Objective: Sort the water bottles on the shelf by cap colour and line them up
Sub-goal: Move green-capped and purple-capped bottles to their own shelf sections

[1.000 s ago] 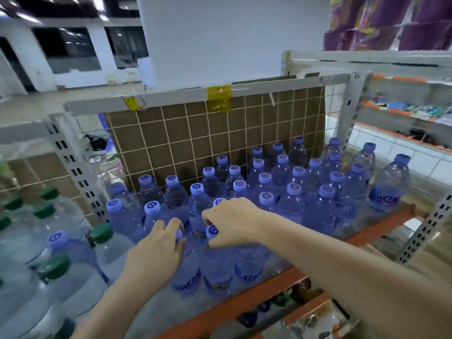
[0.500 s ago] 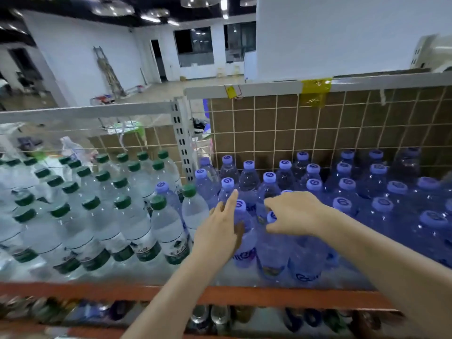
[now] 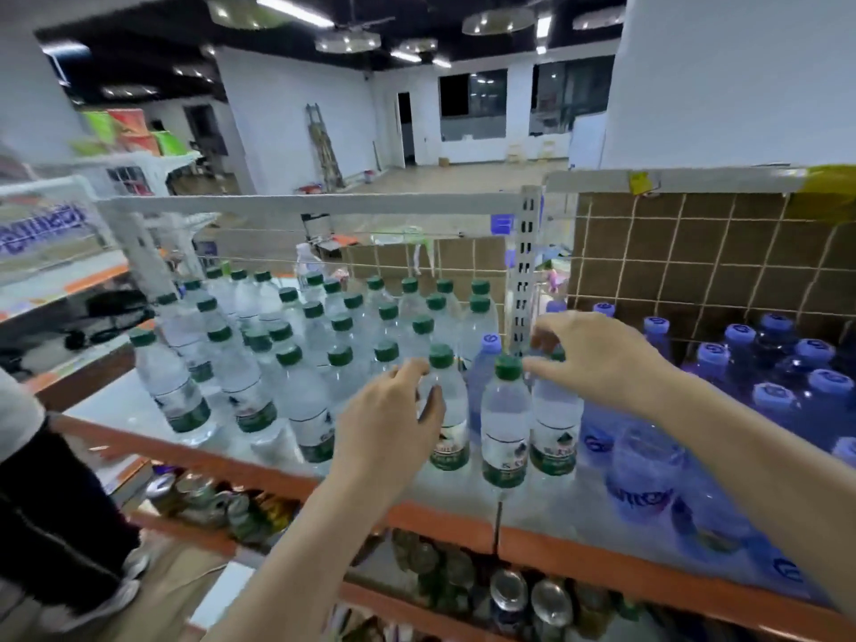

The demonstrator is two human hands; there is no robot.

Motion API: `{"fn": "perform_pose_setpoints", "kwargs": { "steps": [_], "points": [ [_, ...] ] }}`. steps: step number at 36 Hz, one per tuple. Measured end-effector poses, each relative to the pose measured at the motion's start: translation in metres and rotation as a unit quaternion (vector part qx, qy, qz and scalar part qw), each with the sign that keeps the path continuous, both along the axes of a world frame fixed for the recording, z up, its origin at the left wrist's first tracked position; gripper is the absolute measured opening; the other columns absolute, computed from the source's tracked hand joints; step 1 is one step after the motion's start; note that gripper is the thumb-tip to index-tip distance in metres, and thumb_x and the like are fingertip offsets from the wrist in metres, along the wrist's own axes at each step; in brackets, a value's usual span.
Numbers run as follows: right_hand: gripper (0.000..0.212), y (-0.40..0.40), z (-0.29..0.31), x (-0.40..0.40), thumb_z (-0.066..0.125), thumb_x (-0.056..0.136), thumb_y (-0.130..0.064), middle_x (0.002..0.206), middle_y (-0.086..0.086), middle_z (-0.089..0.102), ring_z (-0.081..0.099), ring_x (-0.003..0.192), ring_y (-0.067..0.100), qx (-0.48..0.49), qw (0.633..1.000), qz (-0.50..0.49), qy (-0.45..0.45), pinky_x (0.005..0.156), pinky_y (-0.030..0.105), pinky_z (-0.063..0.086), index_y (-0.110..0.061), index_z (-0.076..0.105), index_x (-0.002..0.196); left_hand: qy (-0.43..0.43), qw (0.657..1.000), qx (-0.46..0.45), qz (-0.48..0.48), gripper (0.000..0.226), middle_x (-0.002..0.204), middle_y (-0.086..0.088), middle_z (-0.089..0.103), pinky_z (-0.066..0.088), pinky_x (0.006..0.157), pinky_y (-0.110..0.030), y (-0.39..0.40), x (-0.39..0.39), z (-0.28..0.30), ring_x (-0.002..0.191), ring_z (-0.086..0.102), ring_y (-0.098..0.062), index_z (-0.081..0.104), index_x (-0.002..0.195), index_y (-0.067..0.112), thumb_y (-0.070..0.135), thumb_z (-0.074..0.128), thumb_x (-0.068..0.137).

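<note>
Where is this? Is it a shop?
Probably a shop or stockroom set up in a big bare room: metal shelves packed with green-capped bottles and blue-capped bottles, and cans underneath.

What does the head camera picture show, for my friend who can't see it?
Two hands reach over a shelf of water bottles: the left hand beside a green-capped bottle, the right hand over another green-capped one. Green caps stand left, blue-capped bottles right, one blue-capped bottle among the green.

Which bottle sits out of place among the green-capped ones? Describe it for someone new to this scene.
Find the white perforated shelf upright. Just left of its base stands a blue-tinted plastic bottle with a lilac cap, the only one among clear green-capped bottles.
</note>
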State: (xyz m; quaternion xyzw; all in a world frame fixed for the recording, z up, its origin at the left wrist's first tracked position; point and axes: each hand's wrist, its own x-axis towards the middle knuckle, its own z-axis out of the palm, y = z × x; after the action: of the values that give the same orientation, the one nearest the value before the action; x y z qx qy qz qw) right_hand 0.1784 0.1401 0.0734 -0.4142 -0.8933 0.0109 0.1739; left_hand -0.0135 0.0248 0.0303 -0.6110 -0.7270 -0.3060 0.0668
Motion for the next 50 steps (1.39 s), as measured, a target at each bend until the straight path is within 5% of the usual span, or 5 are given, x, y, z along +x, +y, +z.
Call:
{"fn": "perform_pose_setpoints", "kwargs": {
  "steps": [20,32,37,43,50],
  "points": [
    [0.012,0.040,0.022,-0.093,0.060,0.088,-0.031,0.085,0.000,0.059,0.056,0.077,0.020,-0.051,0.985,-0.165,0.021,0.065,0.031,0.040,-0.019,0.061,0.087,-0.008,0.998,0.036,-0.054,0.018,0.076,0.008,0.063,0.054,0.062,-0.038,0.020,-0.172,0.038,0.067,0.060,-0.016,0.063,0.105,0.021,0.030,0.054,0.093],
    [0.021,0.094,0.027,-0.166,0.063,0.088,-0.044,0.084,-0.004,0.061,0.056,0.075,0.012,-0.052,0.993,-0.104,0.025,0.062,0.029,0.041,-0.023,0.061,0.086,-0.036,0.999,0.022,0.027,0.012,0.073,0.008,0.063,0.043,0.058,-0.021,0.058,-0.258,0.037,0.065,0.053,-0.003,0.062,0.093,0.025,0.031,0.052,0.094],
    [0.020,0.098,0.034,-0.211,0.064,0.086,-0.044,0.083,-0.006,0.064,0.059,0.079,0.013,-0.049,0.996,-0.074,0.025,0.075,0.036,0.051,-0.023,0.064,0.086,-0.055,0.995,0.031,0.081,0.015,0.067,0.014,0.057,0.039,0.054,-0.023,0.061,-0.308,0.047,0.061,0.051,-0.003,0.063,0.093,0.022,0.030,0.050,0.095],
    [0.016,0.090,0.039,-0.264,0.066,0.087,-0.039,0.080,-0.009,0.066,0.060,0.075,0.005,-0.072,0.994,-0.030,0.071,0.066,0.027,0.045,-0.023,0.067,0.084,-0.088,0.988,0.051,0.115,0.015,0.069,0.015,0.054,0.036,0.055,-0.024,0.063,-0.383,0.062,0.064,0.051,-0.006,0.065,0.098,0.020,0.029,0.053,0.094],
    [0.018,0.086,0.039,-0.333,0.065,0.086,-0.044,0.084,-0.010,0.067,0.063,0.081,0.009,-0.083,0.994,-0.044,0.064,0.079,0.036,0.052,-0.026,0.067,0.086,-0.137,0.978,0.014,0.154,0.012,0.074,-0.001,0.062,0.044,0.063,-0.032,0.086,-0.495,0.055,0.071,0.057,-0.027,0.063,0.096,0.015,0.020,0.053,0.092]
  ]
}}
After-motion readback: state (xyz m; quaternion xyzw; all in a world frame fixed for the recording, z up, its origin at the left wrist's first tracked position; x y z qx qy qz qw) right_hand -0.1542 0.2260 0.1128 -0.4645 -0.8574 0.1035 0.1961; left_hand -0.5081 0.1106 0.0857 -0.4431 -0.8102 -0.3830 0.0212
